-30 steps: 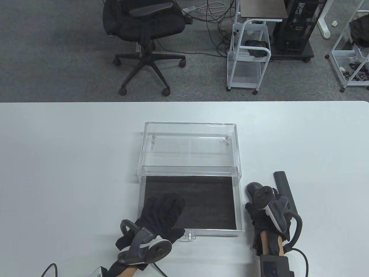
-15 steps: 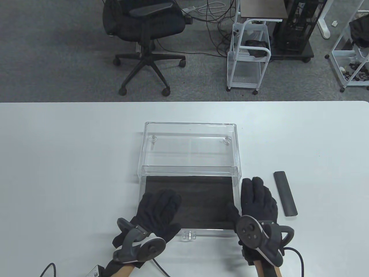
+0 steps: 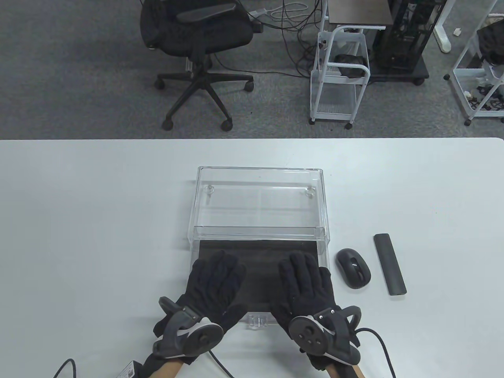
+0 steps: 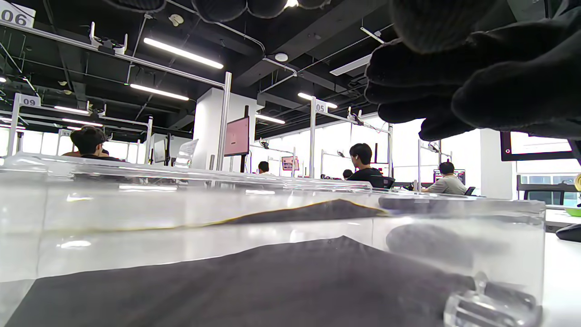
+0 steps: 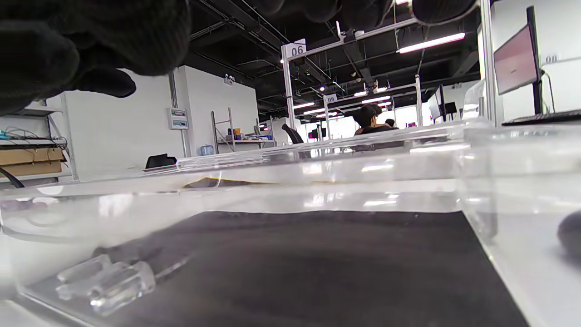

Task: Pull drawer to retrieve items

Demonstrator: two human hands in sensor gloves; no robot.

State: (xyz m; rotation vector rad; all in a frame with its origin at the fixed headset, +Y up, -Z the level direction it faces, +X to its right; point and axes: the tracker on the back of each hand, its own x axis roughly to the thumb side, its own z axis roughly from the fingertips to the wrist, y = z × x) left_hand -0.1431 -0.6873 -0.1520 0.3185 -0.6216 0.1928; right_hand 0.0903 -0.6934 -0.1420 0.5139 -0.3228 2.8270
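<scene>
Reaching into the pulled-out clear acrylic drawer point(image 3: 260, 275), my left hand point(image 3: 216, 283) and right hand point(image 3: 303, 287) lie open, gripping nothing, over its black liner point(image 3: 260, 271). Computer mouse point(image 3: 353, 268) and dark bar point(image 3: 389, 264) already sit outside; retrieval looks nearly done.

Drawer point(image 3: 258, 271) floor partly hidden beneath both hands, mouse point(image 5: 571, 236) cut off in right wrist view

The table view is bright and sharp, with even light from above and only soft shadows on the white surface point(image 3: 78, 236). In both wrist views ceiling lamps and windows glare, reflections lie on the clear drawer point(image 4: 272, 213), and the near fingers point(image 5: 91, 27) are blurred.
</scene>
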